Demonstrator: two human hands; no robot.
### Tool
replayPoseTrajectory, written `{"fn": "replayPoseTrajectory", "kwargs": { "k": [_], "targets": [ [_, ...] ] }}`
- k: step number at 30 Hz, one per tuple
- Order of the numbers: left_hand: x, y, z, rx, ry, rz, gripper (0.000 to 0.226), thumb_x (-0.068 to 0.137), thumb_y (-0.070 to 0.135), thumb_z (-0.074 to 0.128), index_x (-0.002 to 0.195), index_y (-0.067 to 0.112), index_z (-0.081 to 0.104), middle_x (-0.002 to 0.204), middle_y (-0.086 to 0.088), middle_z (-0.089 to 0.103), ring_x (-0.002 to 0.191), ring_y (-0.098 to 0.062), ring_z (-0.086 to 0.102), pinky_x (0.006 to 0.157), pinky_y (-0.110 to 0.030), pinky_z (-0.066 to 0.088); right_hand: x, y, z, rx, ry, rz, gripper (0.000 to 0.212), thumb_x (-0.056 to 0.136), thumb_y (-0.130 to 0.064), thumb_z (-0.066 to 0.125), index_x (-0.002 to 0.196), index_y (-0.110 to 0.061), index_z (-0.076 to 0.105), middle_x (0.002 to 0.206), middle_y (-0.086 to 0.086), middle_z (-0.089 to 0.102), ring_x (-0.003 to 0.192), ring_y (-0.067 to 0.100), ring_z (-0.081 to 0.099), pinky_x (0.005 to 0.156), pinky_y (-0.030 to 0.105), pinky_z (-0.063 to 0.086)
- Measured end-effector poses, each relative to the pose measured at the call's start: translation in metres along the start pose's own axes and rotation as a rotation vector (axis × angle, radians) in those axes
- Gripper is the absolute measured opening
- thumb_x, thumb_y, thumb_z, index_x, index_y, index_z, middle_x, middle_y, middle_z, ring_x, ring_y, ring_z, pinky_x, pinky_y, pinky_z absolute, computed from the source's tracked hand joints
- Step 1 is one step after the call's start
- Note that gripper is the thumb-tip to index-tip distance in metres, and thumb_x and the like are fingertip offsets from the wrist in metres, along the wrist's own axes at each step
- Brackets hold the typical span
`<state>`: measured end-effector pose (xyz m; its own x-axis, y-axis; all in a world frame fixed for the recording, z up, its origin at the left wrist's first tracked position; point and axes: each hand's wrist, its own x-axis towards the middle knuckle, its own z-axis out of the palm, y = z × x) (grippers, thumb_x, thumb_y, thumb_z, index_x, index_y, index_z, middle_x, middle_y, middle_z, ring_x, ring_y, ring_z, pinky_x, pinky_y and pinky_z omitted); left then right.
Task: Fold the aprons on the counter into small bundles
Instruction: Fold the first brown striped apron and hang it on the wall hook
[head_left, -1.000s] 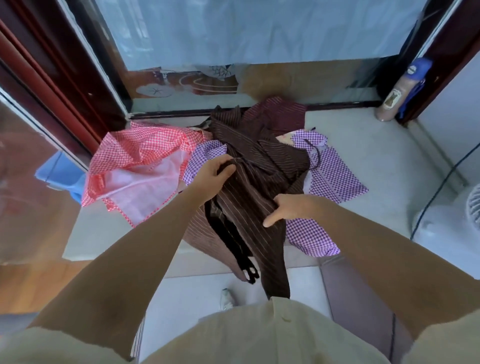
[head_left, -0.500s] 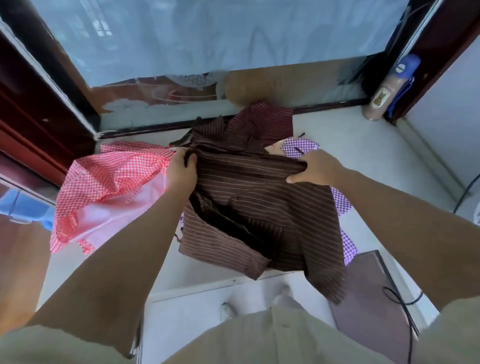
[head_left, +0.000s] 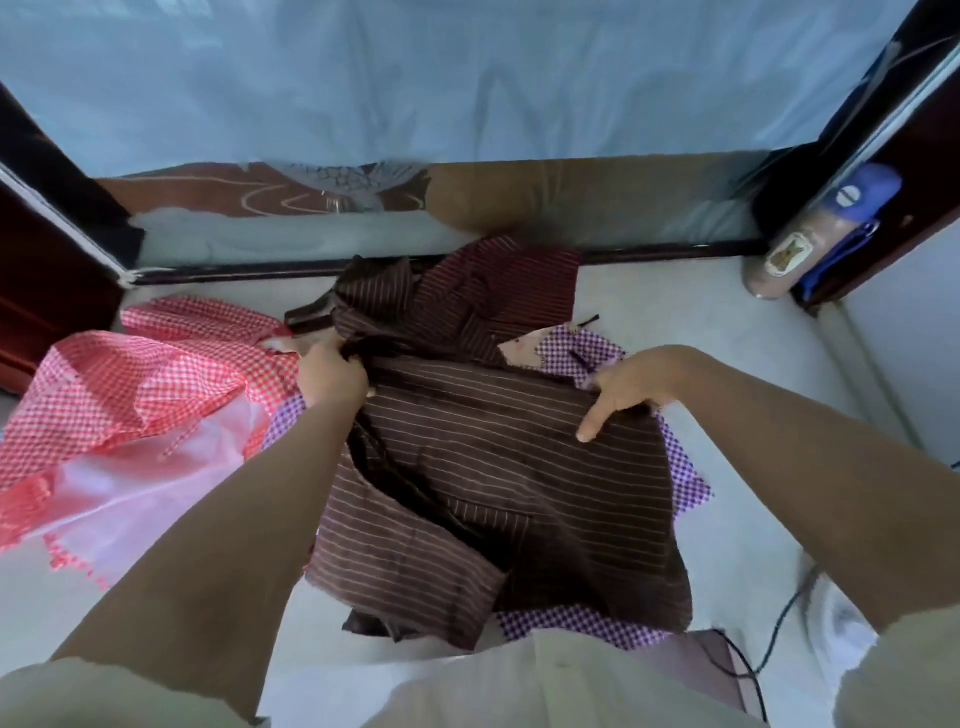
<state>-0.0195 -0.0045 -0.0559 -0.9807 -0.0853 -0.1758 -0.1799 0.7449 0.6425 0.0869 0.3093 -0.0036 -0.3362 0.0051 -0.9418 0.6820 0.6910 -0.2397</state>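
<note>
Both forearms reach in from the bottom corners of the frame and meet over the middle of the pale surface (head_left: 701, 322). The left hand (head_left: 332, 376) sits just left of centre, knuckles up, its fingers curled tight around a bunched upper left corner of the brown striped apron (head_left: 519, 467). The right hand (head_left: 623, 387) is right of centre at about the same height. One digit lies straight on top of the cloth and points down and left, while the other fingers are tucked under the apron's edge, so the corner is pinched between them. The edge stretched between the two hands runs left to right across the frame, and the thin pale stripes follow the same line. From that edge the apron spreads down toward the bottom of the frame, where a folded flap lies at lower left and its lower end reaches the near rim of the surface. It lies on top of a purple checked apron (head_left: 576, 348), which shows at its upper right, right side and bottom. A red checked apron (head_left: 156, 384) is crumpled at the left of the frame, and a maroon striped apron (head_left: 498, 280) lies heaped just above the hands. A bottle with a blue cap (head_left: 810, 239) stands in the upper right corner.
</note>
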Motion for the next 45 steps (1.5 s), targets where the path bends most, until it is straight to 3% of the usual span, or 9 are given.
{"fn": "replayPoseTrajectory", "kwargs": {
  "k": [4,8,13,17,21,28,31,36,45],
  "targets": [
    [0.009,0.012,0.019,0.090,0.038,-0.100,0.041,0.084,0.001,0.049,0.123,0.009,0.060,0.114,-0.024,0.065,0.109,-0.043,0.058,0.095,-0.044,0.044,0.013,0.017,-0.043,-0.450,0.092,0.219,0.072,0.075,-0.031,0.083,0.135,-0.013,0.048,0.128,0.010,0.057,0.101,0.024,0.062,0.096,0.040,0.054],
    [0.019,0.012,0.030,0.144,0.056,-0.181,0.038,0.088,0.008,0.052,0.125,0.003,0.056,0.116,-0.028,0.062,0.110,-0.044,0.056,0.093,-0.044,0.043,0.029,0.034,-0.067,-0.562,0.512,0.042,0.024,0.086,-0.031,0.068,0.078,-0.012,0.057,0.075,0.003,0.061,0.064,0.016,0.058,0.061,0.029,0.048],
    [0.023,0.011,0.043,0.196,0.038,-0.178,0.032,0.090,0.017,0.057,0.117,0.000,0.055,0.113,-0.026,0.063,0.107,-0.043,0.058,0.088,-0.045,0.044,0.066,0.056,-0.065,-0.480,0.806,-0.095,0.011,0.088,-0.018,0.062,0.098,-0.013,0.059,0.087,0.005,0.059,0.081,0.023,0.059,0.069,0.034,0.051],
    [0.030,0.006,0.045,0.202,0.032,-0.152,0.028,0.094,0.015,0.052,0.117,-0.001,0.053,0.111,-0.028,0.063,0.104,-0.044,0.058,0.086,-0.045,0.044,0.088,0.047,-0.047,-0.247,0.706,-0.460,0.009,0.089,-0.015,0.064,0.089,-0.023,0.058,0.095,0.000,0.066,0.085,0.015,0.061,0.077,0.032,0.052],
    [0.036,-0.005,0.045,0.133,0.029,-0.141,0.027,0.095,0.017,0.049,0.119,0.005,0.052,0.103,-0.022,0.066,0.095,-0.042,0.062,0.082,-0.044,0.046,0.106,0.001,-0.016,-0.154,0.570,-0.655,0.015,0.095,-0.020,0.061,0.109,-0.021,0.065,0.109,-0.006,0.066,0.101,0.007,0.062,0.090,0.026,0.052],
    [0.045,-0.031,0.044,-0.089,-0.042,-0.094,0.005,0.096,0.027,0.051,0.100,0.029,0.049,0.096,-0.002,0.067,0.070,-0.027,0.070,0.071,-0.045,0.059,0.142,-0.086,0.015,-0.277,0.447,-0.567,0.055,0.094,-0.039,0.060,0.143,-0.020,0.044,0.141,0.004,0.049,0.131,0.022,0.045,0.110,0.039,0.037],
    [0.050,-0.035,0.042,-0.178,-0.070,-0.124,0.012,0.098,0.020,0.052,0.109,0.016,0.053,0.100,0.000,0.065,0.066,-0.017,0.070,0.057,-0.027,0.059,0.152,-0.102,0.013,-0.215,0.468,-0.583,0.035,0.093,-0.034,0.063,0.125,-0.020,0.056,0.127,0.003,0.052,0.116,0.020,0.052,0.098,0.033,0.042],
    [0.061,-0.042,0.046,-0.226,-0.071,-0.156,0.018,0.097,0.021,0.056,0.111,0.011,0.057,0.102,-0.005,0.063,0.069,-0.015,0.067,0.052,-0.027,0.058,0.155,-0.105,0.006,0.019,0.576,-0.731,0.009,0.094,-0.024,0.063,0.093,-0.022,0.054,0.084,-0.005,0.061,0.067,0.008,0.056,0.066,0.022,0.043],
    [0.071,-0.037,0.047,-0.185,-0.093,-0.140,0.019,0.099,0.024,0.052,0.114,0.014,0.058,0.101,0.001,0.065,0.052,-0.015,0.064,0.040,-0.013,0.045,0.175,-0.112,0.004,-0.045,0.571,-0.676,0.026,0.094,-0.033,0.062,0.117,-0.021,0.062,0.104,-0.006,0.061,0.087,0.008,0.058,0.082,0.028,0.050]
  ]
}}
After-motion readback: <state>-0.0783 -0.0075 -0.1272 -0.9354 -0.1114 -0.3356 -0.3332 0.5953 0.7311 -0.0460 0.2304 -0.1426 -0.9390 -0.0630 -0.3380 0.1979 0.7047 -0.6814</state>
